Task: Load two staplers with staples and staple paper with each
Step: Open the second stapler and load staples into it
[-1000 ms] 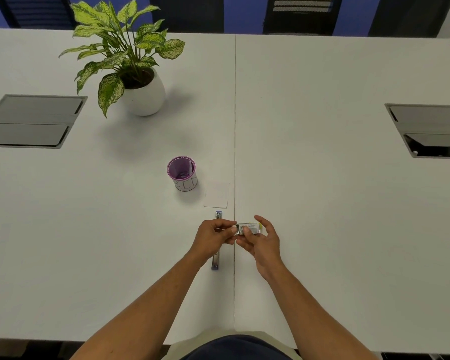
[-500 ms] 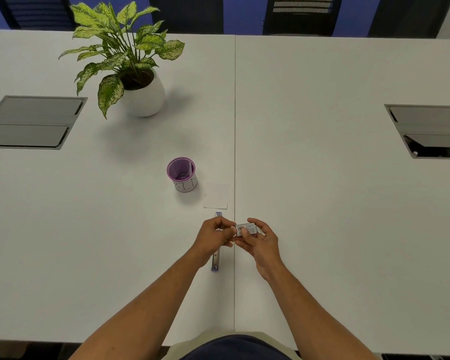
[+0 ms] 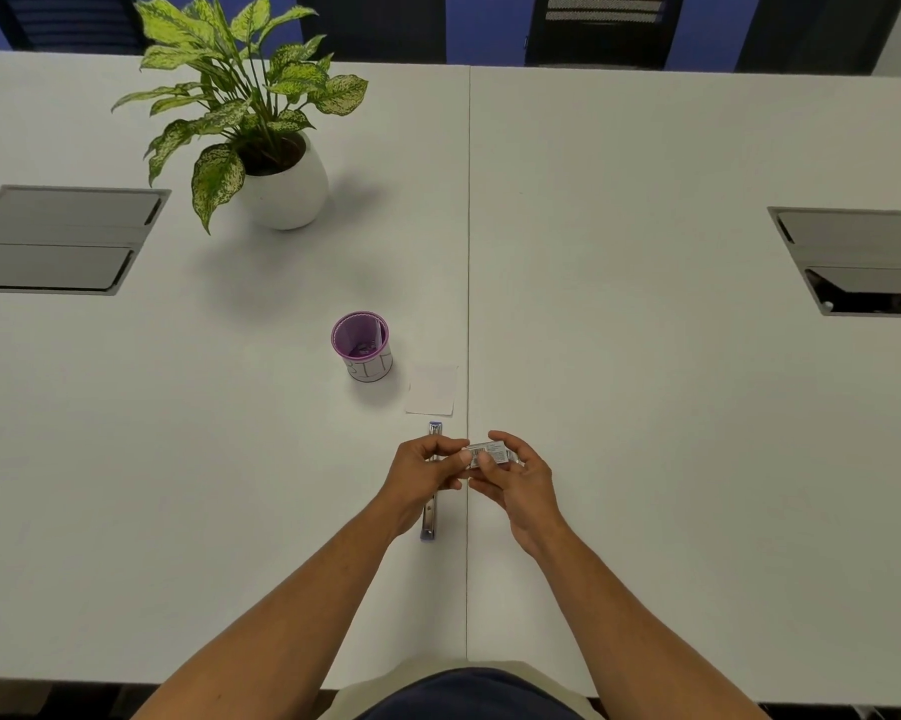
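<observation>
A small staple box (image 3: 490,453) with a barcode label is held just above the table. My right hand (image 3: 516,483) grips it from below and behind, thumb on top. My left hand (image 3: 423,472) pinches the box's left end. Under my left hand a slim stapler (image 3: 431,517), silver with blue ends, lies opened flat on the white table (image 3: 672,407), pointing away from me; its middle is hidden by the hand. A small white paper slip (image 3: 433,389) lies just beyond it. Only one stapler is in view.
A purple cup (image 3: 361,344) with a white label stands left of the paper. A potted plant in a white pot (image 3: 287,192) is at the far left. Grey cable hatches sit at the left (image 3: 59,239) and right (image 3: 859,259) edges. Chairs stand behind the table.
Both hands stay at the staple box and shift their fingers slightly; the box tilts a little. The stapler and paper have not moved.
</observation>
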Demonstrator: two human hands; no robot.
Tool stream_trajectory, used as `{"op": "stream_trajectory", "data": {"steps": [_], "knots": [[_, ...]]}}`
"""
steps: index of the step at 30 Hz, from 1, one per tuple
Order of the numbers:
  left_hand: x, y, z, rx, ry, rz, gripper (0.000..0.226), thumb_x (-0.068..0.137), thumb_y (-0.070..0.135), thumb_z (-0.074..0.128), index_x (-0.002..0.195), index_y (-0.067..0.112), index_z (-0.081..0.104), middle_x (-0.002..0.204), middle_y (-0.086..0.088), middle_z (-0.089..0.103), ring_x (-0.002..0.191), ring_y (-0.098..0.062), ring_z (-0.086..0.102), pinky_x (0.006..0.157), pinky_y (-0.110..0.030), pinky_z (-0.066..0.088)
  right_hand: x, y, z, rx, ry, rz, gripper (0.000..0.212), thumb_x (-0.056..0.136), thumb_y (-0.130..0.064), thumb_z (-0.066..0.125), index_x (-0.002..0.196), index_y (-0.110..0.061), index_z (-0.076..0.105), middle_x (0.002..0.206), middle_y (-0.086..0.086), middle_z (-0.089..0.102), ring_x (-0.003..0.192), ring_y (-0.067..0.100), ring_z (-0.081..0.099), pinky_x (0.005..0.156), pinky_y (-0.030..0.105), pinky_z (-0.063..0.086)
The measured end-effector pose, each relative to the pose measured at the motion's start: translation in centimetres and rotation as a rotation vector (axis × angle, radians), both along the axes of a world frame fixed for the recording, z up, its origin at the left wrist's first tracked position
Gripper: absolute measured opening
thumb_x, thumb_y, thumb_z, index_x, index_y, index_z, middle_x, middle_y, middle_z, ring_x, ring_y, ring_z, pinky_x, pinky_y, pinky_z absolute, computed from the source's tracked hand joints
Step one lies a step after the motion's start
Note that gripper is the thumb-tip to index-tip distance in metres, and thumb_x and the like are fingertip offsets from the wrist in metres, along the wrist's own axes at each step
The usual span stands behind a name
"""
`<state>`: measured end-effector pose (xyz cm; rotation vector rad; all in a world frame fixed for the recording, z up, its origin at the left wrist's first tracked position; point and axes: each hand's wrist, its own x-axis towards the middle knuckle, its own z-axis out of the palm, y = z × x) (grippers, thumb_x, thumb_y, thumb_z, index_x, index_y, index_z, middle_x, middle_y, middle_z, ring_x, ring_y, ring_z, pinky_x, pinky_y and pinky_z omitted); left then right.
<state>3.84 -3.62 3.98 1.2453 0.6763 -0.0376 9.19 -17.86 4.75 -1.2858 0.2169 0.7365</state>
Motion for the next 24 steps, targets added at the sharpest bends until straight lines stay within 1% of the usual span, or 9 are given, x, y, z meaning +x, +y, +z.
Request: {"op": "stream_trajectory", "data": {"steps": [3,5,9,13,15,17,19,21,24], "knots": [[-0.1,0.2,0.1,-0.032,-0.003,-0.019,0.021,0.082,0.008,0.076,0.096,-0.004,0.068,0.097,-0.013,0.072,0.064,-0.014,0.067,0.058,-0.023,0.053,0.0,0.0,0.1,0.039,0.03,0.04,0.038,0.089,-0.005,0.066,0.126,-0.013,0.059,0.104,0.015,0.071,0.087,0.026,0.072,0.079,0.034,0.06],[-0.3,0.4,0.1,-0.06,-0.007,-0.033,0.016,0.08,0.007,0.076,0.091,0.0,0.066,0.098,-0.016,0.072,0.063,-0.015,0.066,0.057,-0.023,0.053,0.0,0.0,0.1,0.075,0.066,0.067,0.039,0.09,-0.004,0.064,0.128,-0.012,0.058,0.1,0.012,0.072,0.083,0.025,0.071,0.079,0.034,0.06],[-0.5,0.7,-0.1,-0.153,-0.021,-0.035,0.011,0.079,0.006,0.076,0.082,0.006,0.065,0.094,-0.017,0.071,0.072,-0.022,0.068,0.063,-0.026,0.055,-0.1,-0.1,0.0,0.119,0.116,0.125,0.039,0.092,-0.005,0.062,0.129,-0.012,0.056,0.094,0.011,0.069,0.078,0.022,0.067,0.081,0.036,0.06],[-0.6,0.9,-0.5,-0.23,-0.01,-0.011,0.004,0.085,0.008,0.07,0.083,0.005,0.067,0.085,-0.015,0.067,0.073,-0.021,0.067,0.066,-0.025,0.055,0.1,-0.2,-0.3,0.146,0.141,0.145,0.036,0.092,-0.002,0.061,0.127,-0.01,0.057,0.085,0.01,0.071,0.073,0.02,0.068,0.078,0.035,0.061],[-0.6,0.7,-0.7,-0.25,0.003,-0.004,0.006,0.088,0.011,0.067,0.086,0.005,0.068,0.083,-0.014,0.067,0.072,-0.019,0.066,0.066,-0.024,0.055,0.1,-0.5,-0.6,0.134,0.122,0.146,0.036,0.09,-0.003,0.063,0.126,-0.009,0.058,0.088,0.012,0.072,0.076,0.021,0.069,0.077,0.035,0.061],[-0.5,0.5,-0.8,-0.25,0.018,-0.002,0.015,0.09,0.017,0.065,0.091,0.003,0.069,0.083,-0.013,0.069,0.074,-0.018,0.067,0.068,-0.024,0.056,0.0,-0.8,-0.9,0.1,0.073,0.149,0.036,0.087,-0.004,0.067,0.122,-0.008,0.061,0.093,0.015,0.071,0.079,0.025,0.071,0.075,0.035,0.06],[-0.4,0.2,-0.8,-0.194,0.034,-0.008,0.023,0.092,0.02,0.064,0.094,-0.002,0.069,0.084,-0.013,0.071,0.076,-0.02,0.067,0.07,-0.026,0.057,-0.1,-1.1,-1.4,0.056,0.021,0.144,0.032,0.083,-0.004,0.072,0.114,-0.008,0.065,0.1,0.018,0.069,0.08,0.029,0.072,0.075,0.035,0.06],[-0.3,-0.1,-0.9,-0.078,0.05,-0.011,0.026,0.091,0.023,0.066,0.092,-0.003,0.071,0.081,-0.012,0.072,0.073,-0.021,0.066,0.065,-0.024,0.056,-0.1,-1.4,-1.9,0.005,-0.016,0.136,0.031,0.081,-0.002,0.075,0.11,-0.008,0.066,0.104,0.02,0.066,0.08,0.032,0.072,0.073,0.035,0.06],[-0.2,-0.1,-1.1,0.21,0.062,-0.001,0.024,0.09,0.031,0.066,0.086,0.009,0.074,0.082,-0.006,0.073,0.073,-0.017,0.068,0.06,-0.021,0.053,0.2,-1.8,-2.8,-0.061,-0.056,0.11,0.035,0.081,0.0,0.073,0.114,-0.008,0.066,0.106,0.02,0.066,0.082,0.032,0.073,0.072,0.033,0.061]]}}
